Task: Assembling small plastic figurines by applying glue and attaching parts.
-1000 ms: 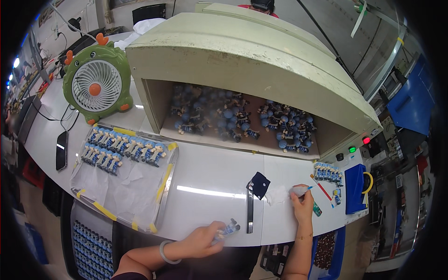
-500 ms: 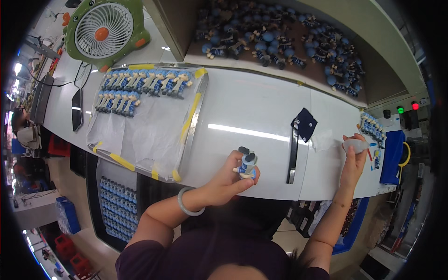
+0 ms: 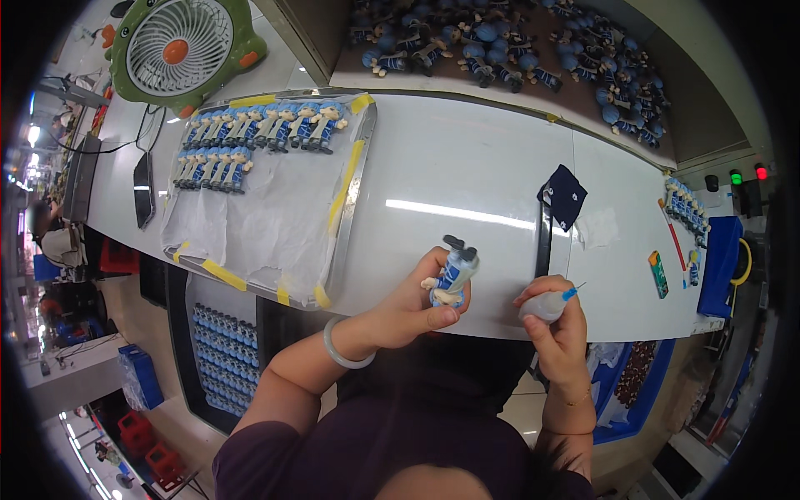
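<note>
Figurine [image 3: 454, 275]: smooth, rounded, feet up, head down, over the near edge of the glossy white surface [image 3: 467, 187]. Left grip [image 3: 417, 302] curled snugly round its head end. Right grip [image 3: 562, 333] wrapped on a rounded translucent bottle [image 3: 546, 306], thin tip slanting up-right. Wrinkled paper [image 3: 267, 225] lines the tray [image 3: 360, 179]. Both forearms [image 3: 300, 367] reach up from below.

Bright, even light covers the white worktop [image 3: 433, 150], where a narrow glare streak [image 3: 458, 214] crosses the middle. The cabinet interior [image 3: 575, 98] at one o'clock is dimmer. The held figurine [image 3: 455, 272] looks fairly sharp; toward nine o'clock, background details soften. Fisheye distortion curves straight edges near black corners.
</note>
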`<control>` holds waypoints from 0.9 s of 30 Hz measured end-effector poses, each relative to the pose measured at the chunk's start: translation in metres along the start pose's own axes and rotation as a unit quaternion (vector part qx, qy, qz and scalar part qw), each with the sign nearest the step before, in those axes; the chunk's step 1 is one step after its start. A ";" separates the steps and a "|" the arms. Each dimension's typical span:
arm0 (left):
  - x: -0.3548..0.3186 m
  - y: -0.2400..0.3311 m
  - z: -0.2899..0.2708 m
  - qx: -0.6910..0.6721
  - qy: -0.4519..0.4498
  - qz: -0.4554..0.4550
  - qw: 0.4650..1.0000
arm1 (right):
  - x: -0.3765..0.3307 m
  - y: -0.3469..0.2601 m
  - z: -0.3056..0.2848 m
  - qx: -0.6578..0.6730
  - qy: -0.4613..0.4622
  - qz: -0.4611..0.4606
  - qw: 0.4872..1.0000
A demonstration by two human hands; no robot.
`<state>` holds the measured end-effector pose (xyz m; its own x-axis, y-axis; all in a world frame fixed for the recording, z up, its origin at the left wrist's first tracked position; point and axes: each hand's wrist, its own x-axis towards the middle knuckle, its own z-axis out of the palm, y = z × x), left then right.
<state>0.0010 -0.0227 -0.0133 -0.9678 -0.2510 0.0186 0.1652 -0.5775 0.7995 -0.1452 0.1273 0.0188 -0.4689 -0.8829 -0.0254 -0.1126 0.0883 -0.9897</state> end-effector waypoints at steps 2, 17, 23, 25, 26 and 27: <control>0.000 0.002 -0.002 0.002 -0.010 -0.012 1.000 | 0.001 0.002 0.003 0.017 -0.014 -0.004 1.000; -0.002 -0.001 0.002 0.056 0.014 0.008 0.998 | 0.012 -0.003 0.008 -0.225 0.098 -0.115 0.963; -0.003 -0.002 0.005 0.039 0.020 0.009 0.999 | 0.012 -0.005 0.004 -0.350 0.154 -0.189 0.904; -0.002 -0.001 0.006 0.050 0.036 -0.008 0.998 | 0.011 -0.009 0.003 -0.374 0.158 -0.198 0.892; -0.002 -0.001 0.005 0.049 0.035 -0.010 0.998 | 0.010 -0.011 0.003 -0.398 0.161 -0.210 0.879; -0.002 -0.001 0.005 0.054 0.034 -0.008 0.998 | 0.010 -0.012 0.003 -0.398 0.162 -0.208 0.879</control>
<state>0.0021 -0.0177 -0.0118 -0.9547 -0.2958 -0.0327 0.1243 -0.4960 0.8594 -0.1459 0.1162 0.0296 -0.4519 -0.7494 0.4840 -0.8498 0.1966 -0.4890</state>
